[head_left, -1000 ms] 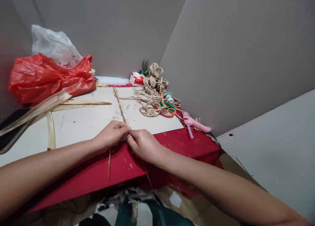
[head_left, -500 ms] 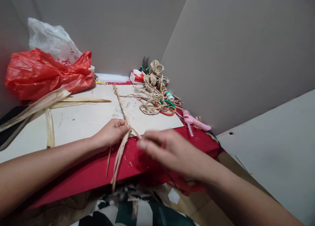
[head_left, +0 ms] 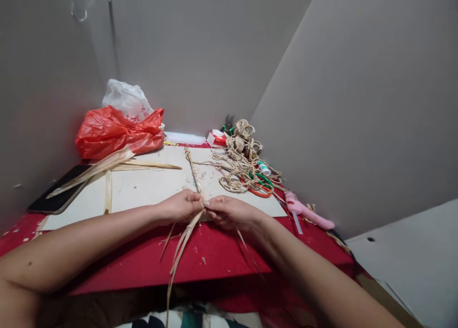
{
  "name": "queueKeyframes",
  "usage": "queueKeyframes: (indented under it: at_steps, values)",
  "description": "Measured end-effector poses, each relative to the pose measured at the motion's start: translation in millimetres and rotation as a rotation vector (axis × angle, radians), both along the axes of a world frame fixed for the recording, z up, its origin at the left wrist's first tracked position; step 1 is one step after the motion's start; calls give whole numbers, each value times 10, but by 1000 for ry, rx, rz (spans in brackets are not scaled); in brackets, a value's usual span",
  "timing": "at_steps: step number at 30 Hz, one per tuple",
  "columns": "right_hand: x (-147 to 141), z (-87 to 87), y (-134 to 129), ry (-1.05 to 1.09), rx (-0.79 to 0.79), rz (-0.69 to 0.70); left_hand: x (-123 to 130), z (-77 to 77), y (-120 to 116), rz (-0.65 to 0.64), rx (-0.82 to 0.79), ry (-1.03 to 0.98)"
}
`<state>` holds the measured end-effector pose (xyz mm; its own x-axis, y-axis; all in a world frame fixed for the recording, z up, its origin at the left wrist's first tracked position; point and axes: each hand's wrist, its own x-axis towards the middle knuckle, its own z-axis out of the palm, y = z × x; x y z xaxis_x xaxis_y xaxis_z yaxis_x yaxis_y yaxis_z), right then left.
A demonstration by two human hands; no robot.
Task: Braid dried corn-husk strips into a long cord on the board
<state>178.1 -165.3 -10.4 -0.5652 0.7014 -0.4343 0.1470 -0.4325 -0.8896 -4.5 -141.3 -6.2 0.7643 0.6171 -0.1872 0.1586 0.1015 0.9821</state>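
Note:
A pale braided fibre cord runs across the white board toward me. My left hand pinches its near end. Touching the left fingertips, my right hand is closed on a strand at the same spot; a thin strand end shows below it. Loose fibre strands hang from between the hands over the table's front edge.
Left: red plastic bag, dried leaf strips, dark phone-like slab. Right: heap of twisted cord, orange-handled scissors, white-green tube, pink glue gun. A red cloth covers the table.
My right hand has moved left to meet my left hand at the cord's near end. The camera view has shifted, so the table things appear lower and farther right.

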Motion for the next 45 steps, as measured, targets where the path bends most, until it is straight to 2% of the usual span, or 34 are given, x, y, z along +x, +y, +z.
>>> queueKeyframes:
  at_steps: [4,9,14,19,22,25,29,31,33,34,37,38,39,42,43,45]
  values:
    - [-80,-49,-31,154,-110,-145,-52,8,64,-51,124,62]
    - [-189,-97,-172,168,-90,-388,-83,66,82,-156,215,207]
    - [-227,-95,-236,148,-22,-519,-107,226,59,-85,620,450]
    - [-252,-86,-249,191,-28,-512,-110,334,-119,-59,806,560]
    - [-264,-101,-257,318,-101,-481,-68,283,-295,-44,936,622]
    - [-274,-120,-279,377,-133,-476,-1,181,-488,-44,1061,764]
    - [-254,-123,-314,355,-119,-435,19,152,-743,-138,1118,811]
    - [-222,-114,-317,369,-130,-422,-29,228,-815,-205,1052,742]
    - [-181,-101,-311,384,-163,-406,-94,333,-791,-210,912,599]
    - [-160,-94,-306,387,-180,-396,-121,379,-738,-159,841,528]
    - [-112,-73,-288,403,-200,-340,-131,417,-467,252,694,307]
    - [-104,-64,-282,411,-194,-319,-106,390,-370,328,619,259]
    - [-100,-55,-276,416,-186,-300,-69,348,-286,344,485,232]
    - [-95,-19,-255,403,-164,-263,68,199,-154,203,34,155]
    - [-90,-8,-246,384,-158,-252,105,162,-145,162,-49,144]
    - [-66,3,-227,330,-144,-221,146,121,-149,117,-108,155]
